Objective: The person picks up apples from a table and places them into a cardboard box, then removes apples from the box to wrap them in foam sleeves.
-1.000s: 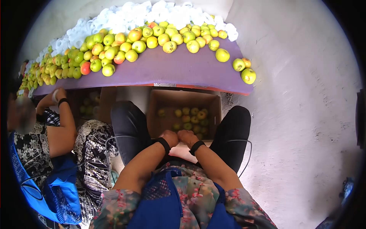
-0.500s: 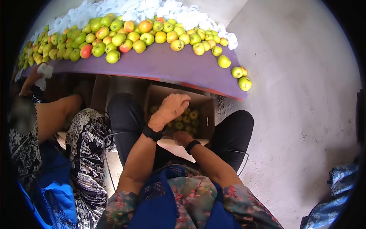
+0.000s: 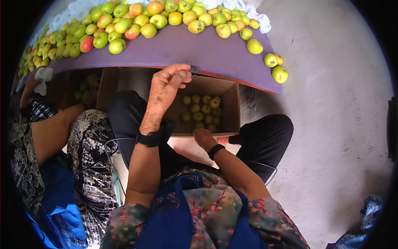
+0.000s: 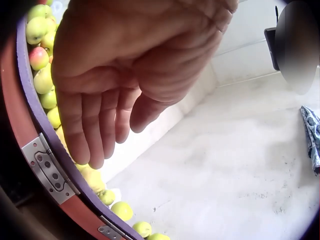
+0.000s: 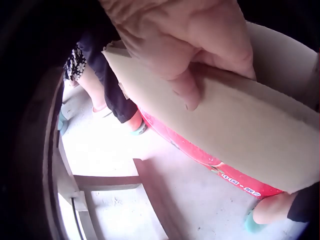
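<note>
My left hand is raised over the front edge of the purple-topped table, left of the cardboard box. In the left wrist view its fingers are loosely extended, with nothing in the palm. My right hand grips the near edge of the box. In the right wrist view the thumb lies outside the cardboard flap, and the other fingers go over the edge, partly hidden. Several yellow-green apples lie inside the box.
Many apples are heaped on the table, backed by white foam nets. A few apples sit at its right corner. At left, another person's hand holds a white foam net, beside a second box. Metal latches line the table edge.
My left hand has left my right hand by the box, risen over the box and moved up and left to the table edge. My right hand stays at the box's near edge.
</note>
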The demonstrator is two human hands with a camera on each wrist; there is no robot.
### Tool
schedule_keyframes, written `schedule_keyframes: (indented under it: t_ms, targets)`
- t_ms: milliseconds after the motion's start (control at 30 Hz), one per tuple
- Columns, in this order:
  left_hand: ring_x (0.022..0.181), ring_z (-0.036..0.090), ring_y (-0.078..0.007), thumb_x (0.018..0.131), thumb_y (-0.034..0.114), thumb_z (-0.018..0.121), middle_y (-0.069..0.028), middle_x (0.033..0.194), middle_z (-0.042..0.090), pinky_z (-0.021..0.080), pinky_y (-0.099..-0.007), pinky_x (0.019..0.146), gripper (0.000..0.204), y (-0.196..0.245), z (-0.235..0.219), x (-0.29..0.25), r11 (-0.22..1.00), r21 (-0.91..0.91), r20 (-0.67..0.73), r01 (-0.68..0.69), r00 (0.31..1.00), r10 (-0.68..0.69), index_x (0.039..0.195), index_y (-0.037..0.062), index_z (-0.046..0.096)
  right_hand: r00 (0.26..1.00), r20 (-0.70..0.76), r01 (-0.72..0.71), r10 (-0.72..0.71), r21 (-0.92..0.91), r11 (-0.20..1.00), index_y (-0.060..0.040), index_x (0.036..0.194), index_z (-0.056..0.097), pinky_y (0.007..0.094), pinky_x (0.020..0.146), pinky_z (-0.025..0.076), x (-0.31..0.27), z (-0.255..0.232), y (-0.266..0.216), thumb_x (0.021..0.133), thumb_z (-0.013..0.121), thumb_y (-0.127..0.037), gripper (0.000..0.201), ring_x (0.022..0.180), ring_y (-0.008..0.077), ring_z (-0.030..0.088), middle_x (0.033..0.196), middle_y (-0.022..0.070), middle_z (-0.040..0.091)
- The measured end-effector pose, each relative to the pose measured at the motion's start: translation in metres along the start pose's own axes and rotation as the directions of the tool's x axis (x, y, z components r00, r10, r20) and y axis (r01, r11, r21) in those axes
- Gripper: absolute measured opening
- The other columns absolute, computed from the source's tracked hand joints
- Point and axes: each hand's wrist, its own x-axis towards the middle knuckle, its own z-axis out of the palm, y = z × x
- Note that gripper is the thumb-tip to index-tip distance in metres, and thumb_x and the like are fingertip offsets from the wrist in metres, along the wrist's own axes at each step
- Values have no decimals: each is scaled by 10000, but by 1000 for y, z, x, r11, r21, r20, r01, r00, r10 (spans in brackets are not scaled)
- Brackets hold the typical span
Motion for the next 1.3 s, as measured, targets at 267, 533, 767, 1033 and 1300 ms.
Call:
schedule_keyframes:
  t_ms: [267,533,767,1033,1300]
  targets:
    - [883,693,-198,994,125,501,-122,975,697,559,-295,779,245,44,-16,9,967,-255,-44,14,999,-27,1143,-18,633,998,66,25,-24,-26,999,-110,823,717,476,682,561,6,-4,6,862,536,-157,192,816,361,701,850,146,711]
    - [788,698,-180,988,118,498,-102,905,698,561,-270,677,213,42,-30,51,919,-395,-86,-1,996,-36,1096,7,644,989,141,52,-48,-29,998,-144,896,685,456,716,539,3,-5,11,883,505,-177,184,862,314,683,887,111,704]
    - [757,691,-168,964,156,553,-89,865,694,562,-264,652,200,21,-14,104,942,-264,70,207,978,-195,1071,19,651,819,562,17,-115,176,984,-83,1126,673,461,857,523,17,-58,12,796,606,-247,374,1064,374,635,1130,204,667]
    - [774,700,-175,952,182,573,-82,878,692,584,-286,667,255,-12,-26,129,904,-210,109,373,927,-358,1139,13,612,950,303,-155,76,247,956,-53,1246,602,464,962,469,48,-89,99,826,658,-453,583,1169,367,567,1295,214,573]
    - [791,697,-150,982,166,542,-86,902,707,579,-258,683,246,-19,-34,125,912,-147,73,383,924,-376,1134,1,641,939,89,-339,334,59,939,-86,1206,580,489,899,494,114,-78,148,802,621,-293,456,1108,380,580,1195,194,608]
